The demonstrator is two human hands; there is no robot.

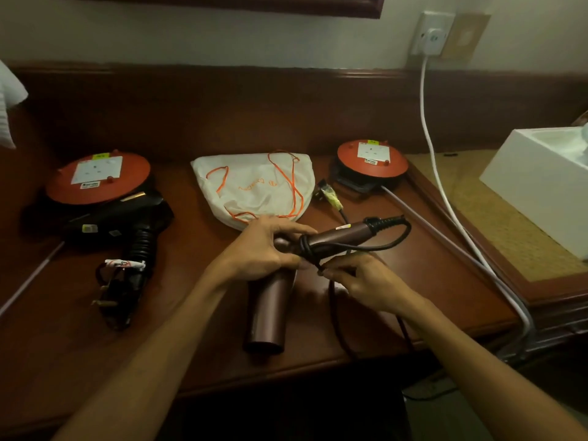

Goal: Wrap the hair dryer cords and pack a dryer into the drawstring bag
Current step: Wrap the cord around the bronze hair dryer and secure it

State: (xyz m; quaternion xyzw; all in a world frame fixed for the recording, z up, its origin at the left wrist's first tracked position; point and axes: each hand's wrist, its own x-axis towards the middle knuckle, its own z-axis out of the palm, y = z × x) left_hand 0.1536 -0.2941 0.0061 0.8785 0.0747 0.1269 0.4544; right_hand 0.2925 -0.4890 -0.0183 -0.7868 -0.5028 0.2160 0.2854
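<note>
A brown hair dryer (270, 310) lies on the wooden desk (191, 338), barrel toward me and handle pointing right. My left hand (261, 249) grips it where barrel meets handle. Its black cord (378, 246) is looped around the handle. My right hand (359, 281) pinches that cord just below the handle, and the rest trails off the front edge. The cord's plug (327, 192) rests beside the white drawstring bag (254, 189), which lies flat with orange strings behind the dryer. A black hair dryer (140, 237) with its bundled cord lies at the left.
Two red extension reels stand on the desk, one at the left (98, 176) and one at the right (372, 160). A white cable (436, 160) hangs from a wall socket (429, 35). A white box (541, 183) sits on the woven-topped side table.
</note>
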